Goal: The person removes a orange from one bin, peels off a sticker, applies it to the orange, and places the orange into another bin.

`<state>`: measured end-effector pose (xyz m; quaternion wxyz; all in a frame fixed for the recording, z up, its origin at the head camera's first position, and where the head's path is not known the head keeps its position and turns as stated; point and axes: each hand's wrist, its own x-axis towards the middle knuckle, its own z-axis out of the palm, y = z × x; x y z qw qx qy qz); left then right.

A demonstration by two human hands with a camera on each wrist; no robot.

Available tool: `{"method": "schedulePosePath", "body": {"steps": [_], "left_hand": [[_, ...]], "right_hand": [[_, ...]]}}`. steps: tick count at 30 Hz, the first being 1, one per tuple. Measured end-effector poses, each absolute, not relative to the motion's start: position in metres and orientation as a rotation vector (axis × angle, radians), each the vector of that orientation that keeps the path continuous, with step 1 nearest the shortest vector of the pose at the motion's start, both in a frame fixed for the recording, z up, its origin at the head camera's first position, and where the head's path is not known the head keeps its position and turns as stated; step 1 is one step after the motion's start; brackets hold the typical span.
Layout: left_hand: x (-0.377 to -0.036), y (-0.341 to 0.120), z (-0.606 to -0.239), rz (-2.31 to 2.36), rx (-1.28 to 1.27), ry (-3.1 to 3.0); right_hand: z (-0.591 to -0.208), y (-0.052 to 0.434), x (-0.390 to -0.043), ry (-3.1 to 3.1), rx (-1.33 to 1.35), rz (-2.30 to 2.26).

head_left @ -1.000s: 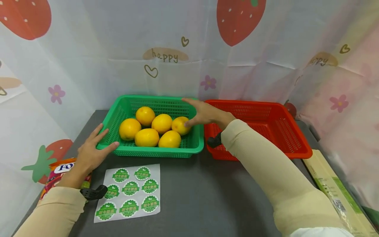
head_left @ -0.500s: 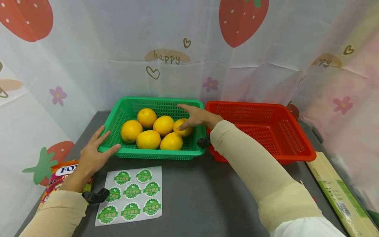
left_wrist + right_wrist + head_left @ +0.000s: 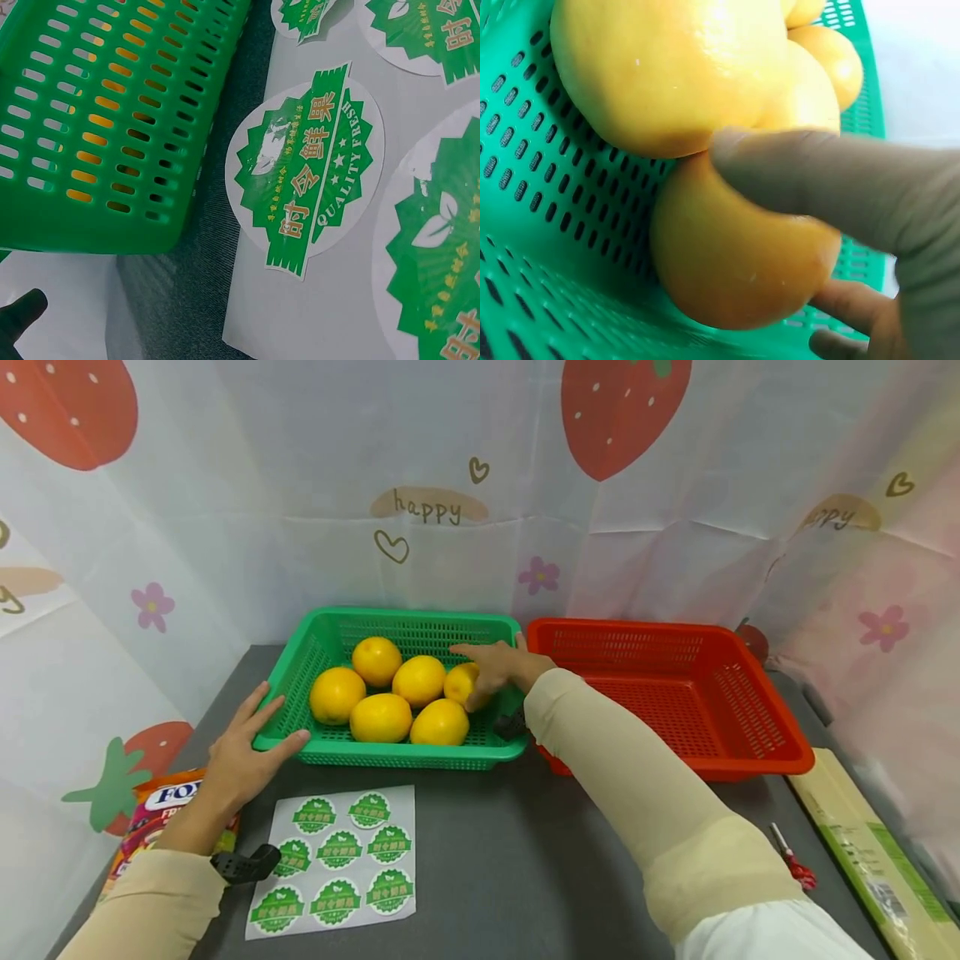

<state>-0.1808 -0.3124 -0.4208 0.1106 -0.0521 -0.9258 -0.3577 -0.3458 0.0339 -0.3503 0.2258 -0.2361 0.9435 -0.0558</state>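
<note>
The right hand (image 3: 501,667) grasps the rightmost orange (image 3: 462,683) in the green basket (image 3: 390,752), hemmed by five others at nine o'clock. The left hand (image 3: 243,752) (fingers relaxed) rests on the basket's corner; a sticker sheet (image 3: 333,864) lies at six o'clock, a red basket (image 3: 750,752) at three.

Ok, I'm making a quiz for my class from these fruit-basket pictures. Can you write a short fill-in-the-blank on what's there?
1. The yellow fruits lie in the ____ basket.
2. The right hand grasps one fruit, while the left hand rests on the basket's near-left ____.
3. The red basket holds ____ fruit.
4. The sticker sheet shows ____ round green stickers.

Missing words: green; corner; no; eight
</note>
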Motion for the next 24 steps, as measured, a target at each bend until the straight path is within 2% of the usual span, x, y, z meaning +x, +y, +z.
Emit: {"method": "schedulePosePath", "body": {"steps": [6, 14, 19, 24], "left_hand": [[-0.181, -0.314, -0.422, -1.061, -0.156, -2.722], [-0.181, -0.310, -0.420, -1.064, -0.145, -2.719], [-0.181, -0.309, -0.419, -1.066, -0.145, -2.718], [-0.180, -0.312, -0.419, -1.063, -0.132, -2.726]], "right_hand": [[-0.356, 0.027, -0.342, 2.621, -0.600, 0.027], [-0.360, 0.033, -0.341, 2.735, -0.708, 0.106], [-0.355, 0.043, -0.341, 2.748, -0.741, -0.082], [-0.344, 0.055, -0.335, 2.712, -0.839, -0.525]]}}
